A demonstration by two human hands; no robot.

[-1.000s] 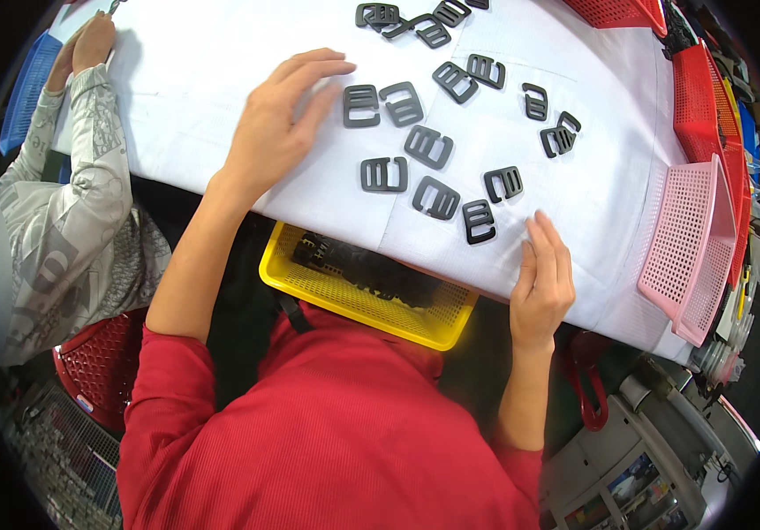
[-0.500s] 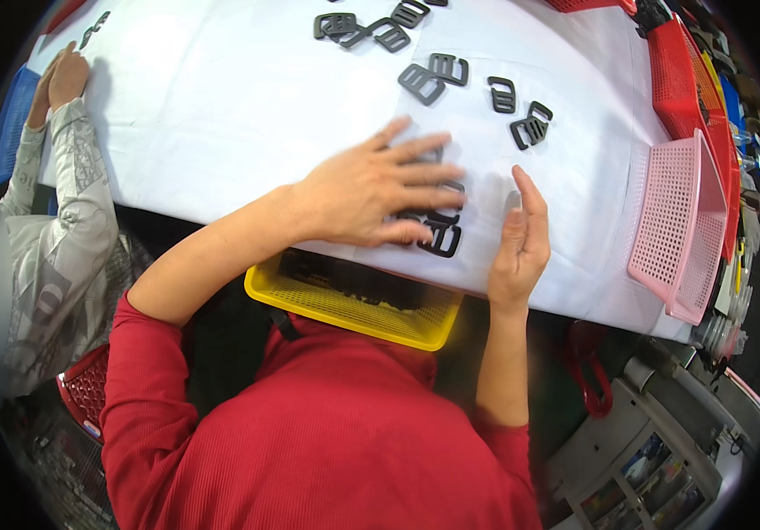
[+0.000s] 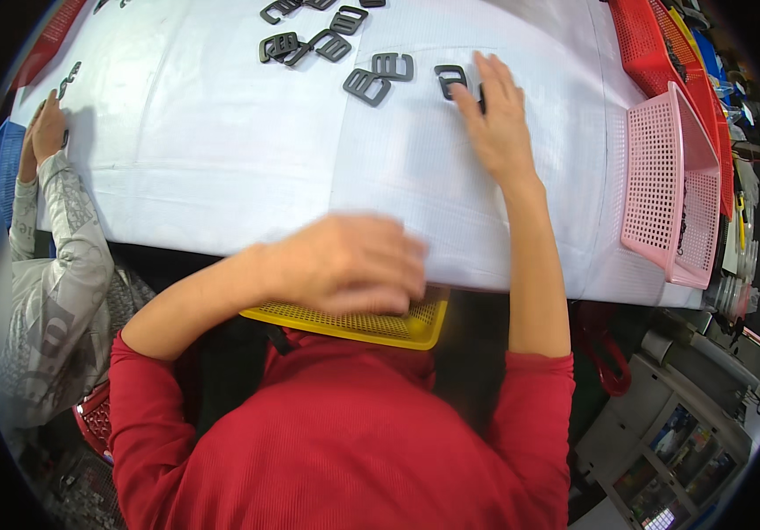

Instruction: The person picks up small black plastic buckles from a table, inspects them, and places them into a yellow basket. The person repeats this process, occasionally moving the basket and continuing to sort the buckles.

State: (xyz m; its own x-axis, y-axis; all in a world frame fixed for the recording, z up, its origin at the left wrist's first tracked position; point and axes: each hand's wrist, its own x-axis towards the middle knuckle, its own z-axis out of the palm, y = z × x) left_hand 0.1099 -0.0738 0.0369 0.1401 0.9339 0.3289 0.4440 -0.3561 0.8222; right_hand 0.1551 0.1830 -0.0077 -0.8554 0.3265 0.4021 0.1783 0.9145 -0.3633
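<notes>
My left hand [image 3: 349, 265] is over the table's near edge, above the yellow basket [image 3: 353, 329] at my lap. Motion smears its fingers, and I cannot see whether anything is in them. Farther up on the right, my right hand [image 3: 499, 119] reaches over the white-covered table [image 3: 230, 168], fingers stretched and thumb apart. Beside its thumb lies a black plastic slide buckle [image 3: 450, 81]; another dark piece is partly hidden under the fingers. Two grey-black buckles [image 3: 367, 87] overlap to the left of that hand.
More black buckles [image 3: 331, 44] lie at the far middle. A pink basket [image 3: 649, 177] and red baskets [image 3: 640, 40] line the right side. At the left, another person's hands [image 3: 44, 132] work near a blue basket [image 3: 7, 168]. A grey cabinet [image 3: 636, 442] stands lower right.
My left hand has drawn back from the near buckles to the yellow basket; those buckles no longer show on the table. My right hand has reached forward to the farther buckles. The view has shifted.
</notes>
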